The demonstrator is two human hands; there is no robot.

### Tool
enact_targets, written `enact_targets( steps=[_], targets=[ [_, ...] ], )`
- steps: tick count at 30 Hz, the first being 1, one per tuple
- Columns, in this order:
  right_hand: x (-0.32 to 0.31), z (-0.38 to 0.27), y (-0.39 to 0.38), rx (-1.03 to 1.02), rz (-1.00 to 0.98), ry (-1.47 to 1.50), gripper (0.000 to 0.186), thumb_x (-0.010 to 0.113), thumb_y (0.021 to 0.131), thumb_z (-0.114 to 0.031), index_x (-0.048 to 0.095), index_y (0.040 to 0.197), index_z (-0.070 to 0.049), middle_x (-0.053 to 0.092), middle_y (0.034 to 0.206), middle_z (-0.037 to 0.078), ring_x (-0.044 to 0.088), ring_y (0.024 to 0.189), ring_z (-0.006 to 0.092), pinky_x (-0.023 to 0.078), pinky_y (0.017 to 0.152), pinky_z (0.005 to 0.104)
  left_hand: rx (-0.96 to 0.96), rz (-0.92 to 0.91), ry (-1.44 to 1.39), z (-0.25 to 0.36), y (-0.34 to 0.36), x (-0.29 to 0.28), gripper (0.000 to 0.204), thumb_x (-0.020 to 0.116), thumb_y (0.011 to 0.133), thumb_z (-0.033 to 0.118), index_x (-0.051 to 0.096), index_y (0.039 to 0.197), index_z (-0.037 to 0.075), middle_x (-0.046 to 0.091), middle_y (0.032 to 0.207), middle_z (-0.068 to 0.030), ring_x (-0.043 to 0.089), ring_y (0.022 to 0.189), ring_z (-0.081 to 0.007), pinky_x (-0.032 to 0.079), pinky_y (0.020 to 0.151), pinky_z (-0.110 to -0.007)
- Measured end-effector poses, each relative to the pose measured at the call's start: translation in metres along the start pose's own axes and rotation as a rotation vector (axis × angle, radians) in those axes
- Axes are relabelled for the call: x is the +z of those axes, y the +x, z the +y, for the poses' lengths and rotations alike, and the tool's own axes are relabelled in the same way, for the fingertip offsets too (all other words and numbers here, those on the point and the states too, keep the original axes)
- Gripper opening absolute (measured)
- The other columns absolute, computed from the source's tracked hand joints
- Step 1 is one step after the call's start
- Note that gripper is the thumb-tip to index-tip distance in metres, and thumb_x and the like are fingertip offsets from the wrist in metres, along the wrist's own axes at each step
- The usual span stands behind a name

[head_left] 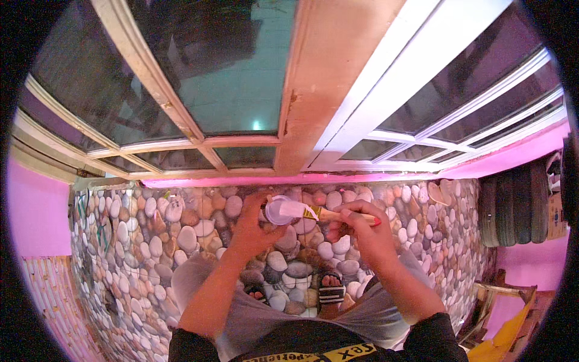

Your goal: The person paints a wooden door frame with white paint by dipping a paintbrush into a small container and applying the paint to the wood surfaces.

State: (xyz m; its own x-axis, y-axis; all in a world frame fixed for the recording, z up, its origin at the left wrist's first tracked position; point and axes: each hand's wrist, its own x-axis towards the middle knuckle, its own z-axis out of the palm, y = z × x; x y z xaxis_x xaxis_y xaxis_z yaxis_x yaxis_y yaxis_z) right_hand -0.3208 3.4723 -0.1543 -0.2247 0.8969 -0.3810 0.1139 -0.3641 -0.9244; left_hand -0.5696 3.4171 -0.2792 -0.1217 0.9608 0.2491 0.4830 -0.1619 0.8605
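Observation:
My left hand (248, 228) is wrapped round a small clear plastic cup (276, 217) that has something whitish in it, likely paint. In my right hand (367, 232) is a paintbrush (332, 215) with a wooden handle and a red end. Its bristles, coated white, point left and lie over the mouth of the cup; whether they touch the rim cannot be told. Both hands are in front of my body, above the pebble-patterned floor (160, 256).
Ahead stands a glass-paned frame, with a beige post (329, 66) and a whiter section (410, 66) to its right. A pink strip (241, 181) runs along its foot. Dark stacked rounds, like tires (512, 205), are at right. Yellow material (503, 338) hangs on a wooden piece lower right.

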Motion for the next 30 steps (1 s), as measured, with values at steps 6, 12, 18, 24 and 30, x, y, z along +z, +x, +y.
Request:
enact_targets(
  steps=[6, 12, 18, 24, 30],
  targets=[
    [-0.03, 0.004, 0.014, -0.132, 0.094, -0.063, 0.024, 0.064, 0.099, -0.014, 0.066, 0.114, 0.004, 0.072, 0.094, 0.016, 0.073, 0.08, 0.0239, 0.061, 0.072, 0.0368, -0.036, 0.011, -0.032, -0.003, -0.002, 0.003, 0.073, 0.088, 0.072, 0.017, 0.051, 0.135, 0.006, 0.057, 0.127, -0.0188, 0.058, 0.12, -0.0368, 0.047, 0.103, -0.045],
    [-0.038, 0.006, 0.049, -0.248, 0.024, -0.199, 0.022, 0.071, 0.097, -0.02, 0.072, 0.11, -0.002, 0.073, 0.101, 0.007, 0.068, 0.091, 0.0124, 0.056, 0.082, 0.0284, 0.011, 0.018, -0.053, 0.007, 0.002, 0.0, 0.072, 0.087, 0.073, 0.017, 0.051, 0.133, 0.004, 0.057, 0.127, -0.0178, 0.059, 0.118, -0.0345, 0.048, 0.102, -0.043],
    [-0.031, 0.049, 0.094, -0.58, -0.081, -0.694, 0.028, 0.071, 0.092, -0.019, 0.068, 0.116, -0.005, 0.069, 0.108, 0.016, 0.068, 0.101, 0.0328, 0.056, 0.088, 0.0403, -0.079, -0.025, -0.022, 0.015, 0.0, -0.005, 0.071, 0.088, 0.072, 0.017, 0.051, 0.131, 0.006, 0.059, 0.124, -0.0163, 0.059, 0.117, -0.0319, 0.047, 0.102, -0.043],
    [-0.016, 0.067, 0.118, -0.726, -0.068, -0.768, 0.019, 0.069, 0.093, -0.014, 0.068, 0.109, -0.003, 0.066, 0.101, 0.017, 0.067, 0.092, 0.0375, 0.054, 0.078, 0.0438, -0.038, -0.012, 0.007, 0.02, 0.001, -0.003, 0.07, 0.088, 0.072, 0.017, 0.05, 0.13, 0.006, 0.059, 0.124, -0.016, 0.059, 0.117, -0.0329, 0.046, 0.102, -0.043],
    [-0.009, 0.051, 0.121, -0.765, -0.051, -0.81, 0.024, 0.064, 0.095, -0.016, 0.066, 0.115, -0.003, 0.064, 0.102, 0.019, 0.065, 0.095, 0.041, 0.054, 0.082, 0.0484, -0.073, -0.004, -0.003, 0.015, -0.003, 0.001, 0.069, 0.089, 0.072, 0.017, 0.049, 0.127, 0.005, 0.057, 0.126, -0.0172, 0.058, 0.118, -0.0346, 0.046, 0.103, -0.043]
  ],
)
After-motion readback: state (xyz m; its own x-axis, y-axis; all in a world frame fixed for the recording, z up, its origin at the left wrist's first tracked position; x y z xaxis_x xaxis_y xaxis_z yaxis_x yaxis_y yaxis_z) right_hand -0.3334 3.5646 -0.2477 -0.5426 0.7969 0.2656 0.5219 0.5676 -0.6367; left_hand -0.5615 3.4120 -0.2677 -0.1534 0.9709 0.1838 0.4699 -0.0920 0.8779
